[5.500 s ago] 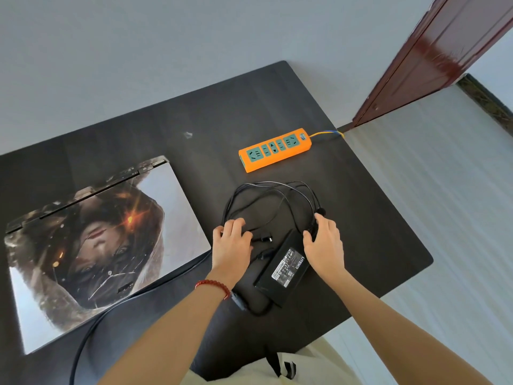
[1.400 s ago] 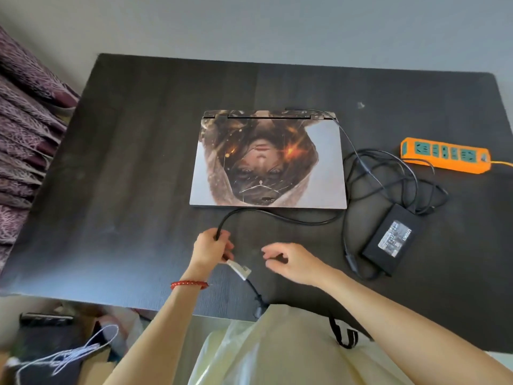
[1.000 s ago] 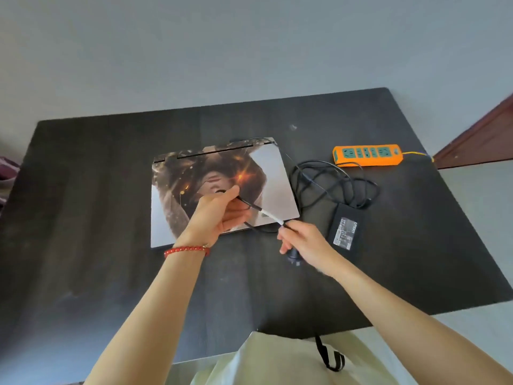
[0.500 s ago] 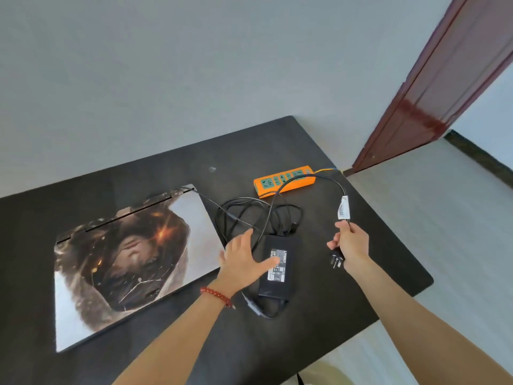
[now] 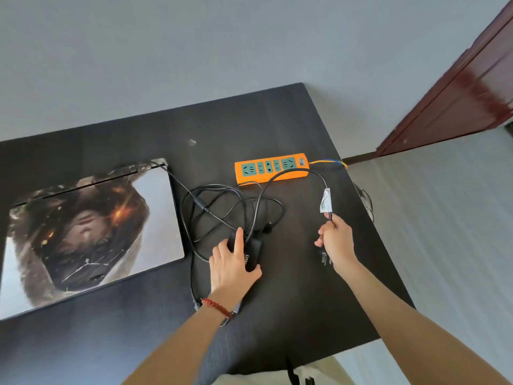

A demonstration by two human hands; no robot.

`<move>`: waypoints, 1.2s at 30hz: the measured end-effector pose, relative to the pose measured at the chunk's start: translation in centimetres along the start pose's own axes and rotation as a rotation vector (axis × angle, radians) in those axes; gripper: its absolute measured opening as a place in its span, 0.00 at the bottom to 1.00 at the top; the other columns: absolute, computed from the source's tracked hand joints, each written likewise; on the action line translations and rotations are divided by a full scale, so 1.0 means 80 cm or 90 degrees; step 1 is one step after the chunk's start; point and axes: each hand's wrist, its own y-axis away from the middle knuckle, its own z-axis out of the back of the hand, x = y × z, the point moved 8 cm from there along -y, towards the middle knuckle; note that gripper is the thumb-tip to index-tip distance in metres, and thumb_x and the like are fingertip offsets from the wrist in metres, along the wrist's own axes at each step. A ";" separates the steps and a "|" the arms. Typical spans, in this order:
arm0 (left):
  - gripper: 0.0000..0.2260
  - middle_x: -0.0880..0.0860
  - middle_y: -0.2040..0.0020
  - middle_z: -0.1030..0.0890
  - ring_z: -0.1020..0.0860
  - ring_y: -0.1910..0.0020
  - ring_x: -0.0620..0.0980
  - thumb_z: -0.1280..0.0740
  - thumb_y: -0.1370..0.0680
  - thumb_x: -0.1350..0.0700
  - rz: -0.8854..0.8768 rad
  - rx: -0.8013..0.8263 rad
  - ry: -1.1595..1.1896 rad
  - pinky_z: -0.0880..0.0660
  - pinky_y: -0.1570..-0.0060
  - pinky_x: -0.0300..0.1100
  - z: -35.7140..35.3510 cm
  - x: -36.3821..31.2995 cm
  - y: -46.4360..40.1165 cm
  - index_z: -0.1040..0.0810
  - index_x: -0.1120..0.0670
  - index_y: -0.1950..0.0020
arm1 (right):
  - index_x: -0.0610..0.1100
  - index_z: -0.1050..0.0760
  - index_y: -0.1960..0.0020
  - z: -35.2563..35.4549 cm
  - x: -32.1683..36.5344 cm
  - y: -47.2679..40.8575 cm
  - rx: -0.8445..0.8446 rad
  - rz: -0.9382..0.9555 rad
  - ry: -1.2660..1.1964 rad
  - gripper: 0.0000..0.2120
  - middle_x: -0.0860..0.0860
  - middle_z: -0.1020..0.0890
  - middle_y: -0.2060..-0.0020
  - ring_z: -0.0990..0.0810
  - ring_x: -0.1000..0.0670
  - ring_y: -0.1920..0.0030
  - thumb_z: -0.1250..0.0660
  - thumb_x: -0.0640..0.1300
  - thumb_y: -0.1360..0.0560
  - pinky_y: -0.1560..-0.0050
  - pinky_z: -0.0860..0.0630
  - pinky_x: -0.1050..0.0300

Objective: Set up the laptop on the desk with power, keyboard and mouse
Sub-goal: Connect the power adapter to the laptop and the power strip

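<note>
Left hand [image 5: 231, 269] lies flat, fingers straight, on the one adapter [image 5: 254, 252] at frame centre. Right hand [image 5: 337, 241] grips one plug cord [image 5: 291, 173] — plug [image 5: 325, 258] below the fist. One strip [image 5: 271, 168] above; one closed laptop [image 5: 88, 232] left — one desk [image 5: 291, 301].

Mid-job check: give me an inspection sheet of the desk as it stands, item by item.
Surface: dark desk, one small pale speck at the back.
Job's things: laptop closed, thin cable at its back corner; power brick; orange power strip, sockets unoccupied; no keyboard or mouse seen.
Clutter: nothing seen.
Hands: left hand rests on the brick; right hand grips the mains lead, plug hanging below.
Cables: loose tangle beside the laptop.
Surroundings: grey wall, reddish-brown door.
</note>
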 end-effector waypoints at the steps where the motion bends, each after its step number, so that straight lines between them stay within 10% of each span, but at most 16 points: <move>1: 0.42 0.59 0.35 0.35 0.38 0.34 0.57 0.33 0.31 0.42 -0.003 -0.003 0.031 0.38 0.35 0.49 0.010 -0.001 -0.001 0.54 0.47 0.25 | 0.42 0.31 0.37 -0.004 0.013 -0.004 0.019 0.022 0.003 0.16 0.47 0.29 0.66 0.31 0.52 0.72 0.49 0.36 0.22 0.65 0.27 0.56; 12: 0.41 0.52 0.48 0.34 0.32 0.45 0.50 0.30 0.30 0.47 0.008 -0.183 0.368 0.35 0.39 0.41 0.248 -0.020 -0.065 0.52 0.44 0.25 | 0.42 0.29 0.38 -0.072 0.213 -0.008 0.118 0.208 -0.065 0.16 0.48 0.27 0.67 0.31 0.52 0.74 0.49 0.36 0.21 0.74 0.27 0.63; 19: 0.39 0.59 0.37 0.30 0.31 0.37 0.57 0.30 0.29 0.49 0.048 -0.208 0.468 0.34 0.34 0.50 0.343 -0.012 -0.169 0.51 0.47 0.25 | 0.43 0.31 0.35 -0.096 0.304 -0.025 0.126 0.274 -0.040 0.16 0.49 0.25 0.67 0.27 0.52 0.72 0.48 0.38 0.20 0.70 0.29 0.62; 36: 0.40 0.64 0.30 0.42 0.42 0.31 0.62 0.32 0.27 0.48 0.168 -0.071 0.291 0.34 0.36 0.56 0.187 -0.012 -0.380 0.55 0.50 0.25 | 0.42 0.28 0.41 -0.162 0.229 -0.173 0.105 0.102 0.094 0.11 0.47 0.26 0.68 0.29 0.53 0.72 0.45 0.39 0.21 0.74 0.30 0.63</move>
